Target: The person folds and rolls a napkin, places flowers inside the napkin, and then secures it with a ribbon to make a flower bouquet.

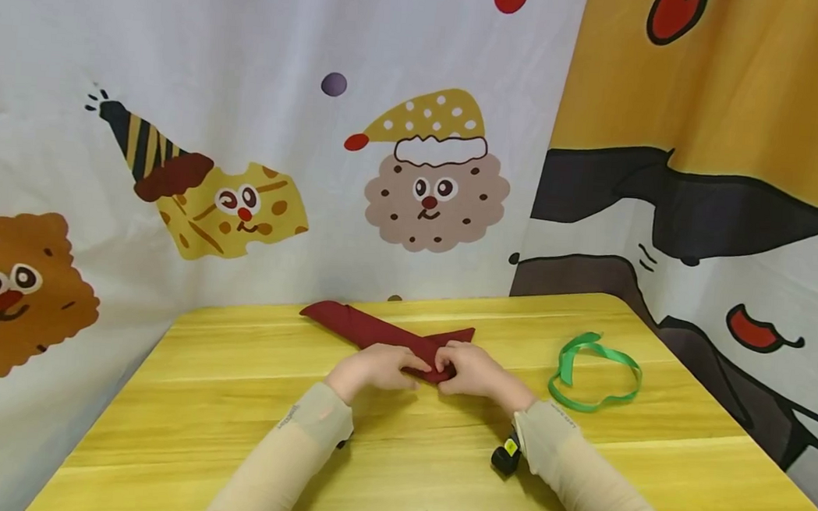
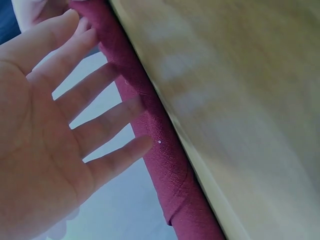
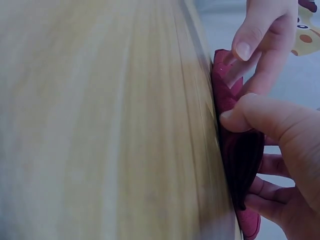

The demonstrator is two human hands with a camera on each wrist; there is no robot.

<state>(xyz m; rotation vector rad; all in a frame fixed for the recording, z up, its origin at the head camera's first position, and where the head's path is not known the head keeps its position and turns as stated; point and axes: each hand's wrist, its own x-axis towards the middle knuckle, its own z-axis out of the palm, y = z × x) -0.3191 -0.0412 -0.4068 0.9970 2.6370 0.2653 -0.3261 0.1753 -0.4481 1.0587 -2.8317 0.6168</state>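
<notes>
A dark red cloth [image 1: 376, 333], rolled into a long tube, lies slantwise across the far part of the table, with a pointed flap sticking out near its right end. My left hand [image 1: 379, 365] is over the roll just left of that end; in the left wrist view its fingers [image 2: 112, 122] are spread and nearly straight, their tips touching the cloth [image 2: 165, 165]. At the right end, my right hand [image 1: 475, 369] pinches the cloth. Its thumb [image 3: 250, 112] presses the near side while the other fingers reach round the open, folded end [image 3: 245, 155].
To the right of my right hand, a green ribbon [image 1: 567, 367] lies in a loose loop on the yellow wooden table [image 1: 231, 401]. Behind the table hangs a white curtain [image 1: 265, 82] with cartoon biscuits, and an orange and black patterned one [image 1: 616, 88] is at the right.
</notes>
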